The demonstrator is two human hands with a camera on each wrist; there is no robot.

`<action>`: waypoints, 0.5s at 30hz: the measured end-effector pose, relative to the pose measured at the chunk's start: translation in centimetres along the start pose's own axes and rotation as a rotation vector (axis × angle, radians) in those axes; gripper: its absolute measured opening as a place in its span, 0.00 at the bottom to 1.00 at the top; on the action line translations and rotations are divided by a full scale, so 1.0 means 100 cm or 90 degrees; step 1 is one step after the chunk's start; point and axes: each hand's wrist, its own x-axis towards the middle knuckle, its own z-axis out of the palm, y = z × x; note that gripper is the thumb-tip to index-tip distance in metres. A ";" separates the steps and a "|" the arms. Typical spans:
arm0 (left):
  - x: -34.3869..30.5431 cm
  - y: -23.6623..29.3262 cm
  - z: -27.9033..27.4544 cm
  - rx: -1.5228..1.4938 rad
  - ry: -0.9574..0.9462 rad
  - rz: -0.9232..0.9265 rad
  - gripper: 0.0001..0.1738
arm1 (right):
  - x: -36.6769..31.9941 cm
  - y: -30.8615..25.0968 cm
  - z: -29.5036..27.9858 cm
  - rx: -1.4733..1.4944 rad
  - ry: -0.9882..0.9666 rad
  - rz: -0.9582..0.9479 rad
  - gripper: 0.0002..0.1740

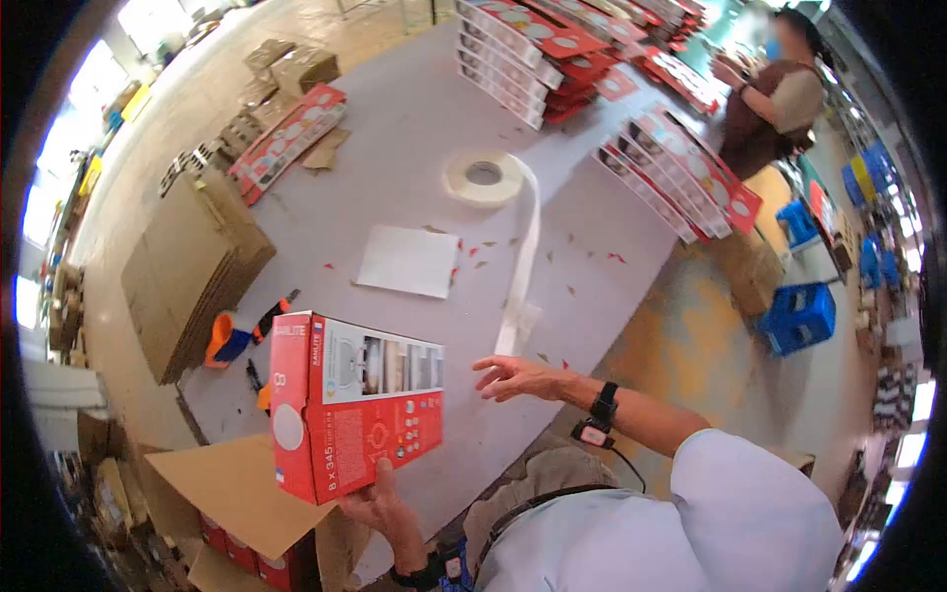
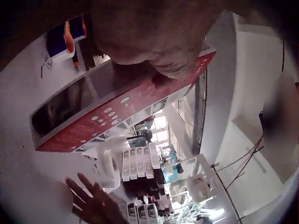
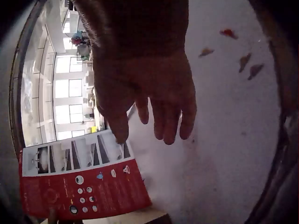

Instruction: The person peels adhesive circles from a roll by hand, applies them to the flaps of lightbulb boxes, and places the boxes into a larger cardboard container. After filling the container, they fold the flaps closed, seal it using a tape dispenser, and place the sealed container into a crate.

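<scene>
A red and white printed box (image 1: 380,424) is held up at the table's near left, above an open brown carton (image 1: 222,483) with red boxes inside. The left hand (image 1: 380,508) grips it from below, thumb on the printed side; in the left wrist view the left hand (image 2: 154,42) covers part of the box (image 2: 112,114). To the right of the box, the right hand (image 1: 523,380) touches nothing, its fingers extended and slightly apart. In the right wrist view the right hand (image 3: 145,93) has its fingers pointing down, near the box (image 3: 84,182).
A tape roll (image 1: 483,179) with a long strip pulled out lies on the table (image 1: 395,128), near a white sheet (image 1: 407,260). Flattened cartons (image 1: 192,271) and an orange and blue tool (image 1: 227,340) are at left. Red printed stacks (image 1: 681,173) and another person (image 1: 779,109) are at back right.
</scene>
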 end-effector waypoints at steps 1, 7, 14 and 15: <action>0.003 -0.010 -0.002 0.001 -0.008 0.041 0.38 | -0.014 0.008 -0.011 -0.016 0.043 0.011 0.36; 0.033 -0.067 -0.014 0.147 -0.132 0.009 0.34 | -0.096 0.064 -0.044 0.028 0.293 0.021 0.20; 0.038 -0.072 -0.005 0.177 -0.141 0.071 0.35 | -0.091 0.053 -0.040 0.027 0.392 -0.009 0.14; 0.040 -0.074 -0.006 0.198 -0.144 0.069 0.34 | -0.080 0.046 -0.036 0.060 0.377 0.001 0.14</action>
